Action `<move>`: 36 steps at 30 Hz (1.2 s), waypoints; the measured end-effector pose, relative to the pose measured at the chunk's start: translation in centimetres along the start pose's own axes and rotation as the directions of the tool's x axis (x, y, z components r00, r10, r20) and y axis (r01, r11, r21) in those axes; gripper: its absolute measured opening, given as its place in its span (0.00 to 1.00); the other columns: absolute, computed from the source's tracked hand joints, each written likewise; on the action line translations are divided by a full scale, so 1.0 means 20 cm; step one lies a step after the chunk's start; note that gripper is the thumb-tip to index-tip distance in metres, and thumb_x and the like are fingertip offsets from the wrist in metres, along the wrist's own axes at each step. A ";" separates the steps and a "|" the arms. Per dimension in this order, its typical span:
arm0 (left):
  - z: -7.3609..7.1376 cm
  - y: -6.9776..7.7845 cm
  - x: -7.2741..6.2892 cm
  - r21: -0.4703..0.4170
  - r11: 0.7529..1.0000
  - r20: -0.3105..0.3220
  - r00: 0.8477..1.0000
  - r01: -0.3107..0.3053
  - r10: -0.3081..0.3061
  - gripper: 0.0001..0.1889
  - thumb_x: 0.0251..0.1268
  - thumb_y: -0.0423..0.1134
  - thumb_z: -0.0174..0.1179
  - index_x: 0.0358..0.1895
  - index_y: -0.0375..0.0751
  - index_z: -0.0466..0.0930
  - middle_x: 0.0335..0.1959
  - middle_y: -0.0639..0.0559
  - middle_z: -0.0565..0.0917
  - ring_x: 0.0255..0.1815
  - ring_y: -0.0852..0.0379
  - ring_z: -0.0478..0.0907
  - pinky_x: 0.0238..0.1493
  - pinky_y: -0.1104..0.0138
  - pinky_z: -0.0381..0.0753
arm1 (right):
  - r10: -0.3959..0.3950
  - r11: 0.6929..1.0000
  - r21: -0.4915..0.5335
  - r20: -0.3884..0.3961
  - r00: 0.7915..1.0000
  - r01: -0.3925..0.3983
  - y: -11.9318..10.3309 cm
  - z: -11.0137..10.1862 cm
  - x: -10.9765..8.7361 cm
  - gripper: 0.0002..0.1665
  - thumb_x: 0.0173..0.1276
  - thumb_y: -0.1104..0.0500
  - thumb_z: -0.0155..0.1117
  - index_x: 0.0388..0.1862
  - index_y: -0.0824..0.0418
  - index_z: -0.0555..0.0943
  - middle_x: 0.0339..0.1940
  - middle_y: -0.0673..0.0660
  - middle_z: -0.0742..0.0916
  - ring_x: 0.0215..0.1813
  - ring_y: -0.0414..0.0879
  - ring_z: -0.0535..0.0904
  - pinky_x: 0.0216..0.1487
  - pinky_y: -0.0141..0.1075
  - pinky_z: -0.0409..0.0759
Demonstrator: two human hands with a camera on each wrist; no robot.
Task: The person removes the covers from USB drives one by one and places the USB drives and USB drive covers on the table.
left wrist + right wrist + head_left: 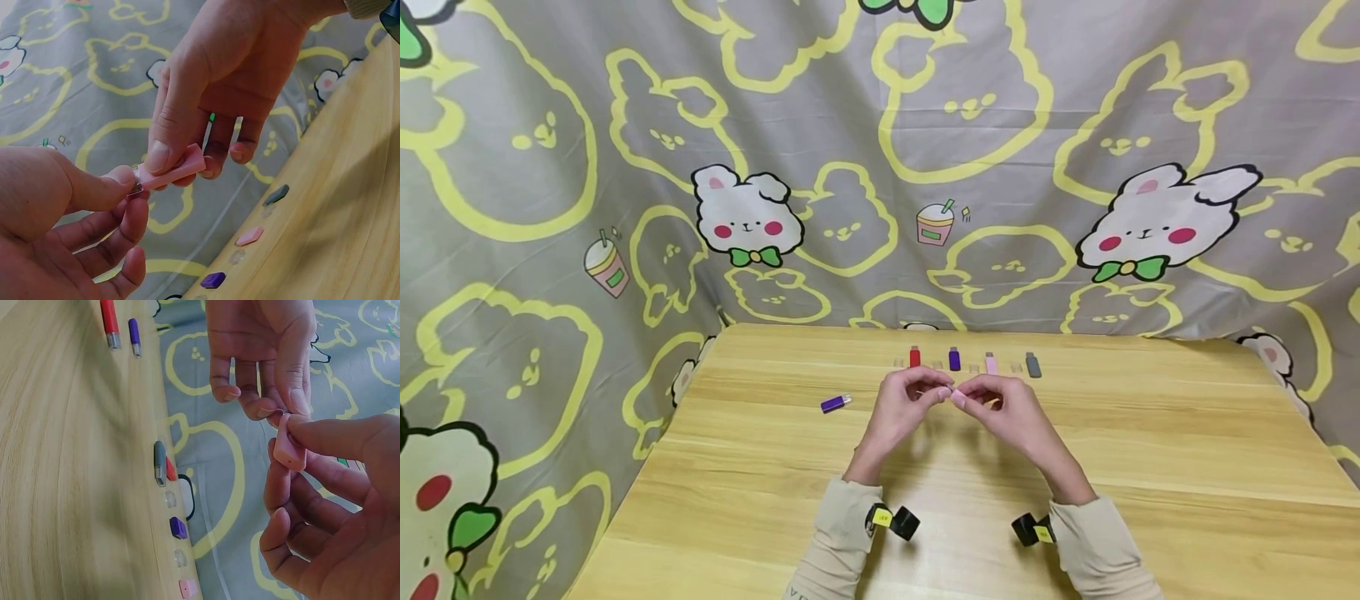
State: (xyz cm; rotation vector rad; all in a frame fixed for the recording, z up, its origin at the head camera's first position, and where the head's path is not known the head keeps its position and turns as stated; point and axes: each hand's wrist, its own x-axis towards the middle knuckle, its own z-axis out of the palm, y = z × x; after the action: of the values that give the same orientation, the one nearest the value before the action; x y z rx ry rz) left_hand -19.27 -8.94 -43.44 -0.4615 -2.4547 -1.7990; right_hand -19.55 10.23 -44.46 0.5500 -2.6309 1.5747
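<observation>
Showing at the far left of the tabletop point(737, 483) a purple USB stick point(833, 405), with a second red stick point(110, 324) near it, visible only from the right wrist. Next, pinching a clear cap point(135, 181) between thumb and fingers of the left hand point(898, 408). Then grasping a pink USB stick point(184, 170) by its body in the fingers of the right hand point(1013, 412), raised above the tabletop and end to end with the cap, probably to keep the join uncovered and aligned. Impossible to tell the cap's exact seating. Behind, ranging left to right: a red stick point(914, 357), a darker purple stick point(955, 359), a second pink stick point(991, 363) and a grey stick point(1033, 365), with clear pieces point(973, 368) alongside, likely spaced for easy picking. Bending both hands inward, meeting at the fingertips, with outer fingers loosely curled.
</observation>
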 end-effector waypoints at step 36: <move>-0.02 -0.06 0.00 0.098 0.995 0.000 1.000 0.024 -0.024 0.03 0.67 0.31 0.68 0.39 0.42 0.89 0.35 0.55 0.88 0.35 0.61 0.81 0.39 0.67 0.81 | -0.002 1.000 0.022 0.034 0.999 0.001 0.01 0.00 -0.01 0.10 0.70 0.54 0.73 0.41 0.59 0.90 0.38 0.51 0.91 0.35 0.44 0.83 0.37 0.38 0.83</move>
State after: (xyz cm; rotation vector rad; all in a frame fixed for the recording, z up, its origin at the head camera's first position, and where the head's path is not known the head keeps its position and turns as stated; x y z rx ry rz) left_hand -19.73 -9.69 -44.43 -0.4271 -2.5457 -1.6771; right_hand -19.49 10.33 -44.67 0.5846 -2.6394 1.6107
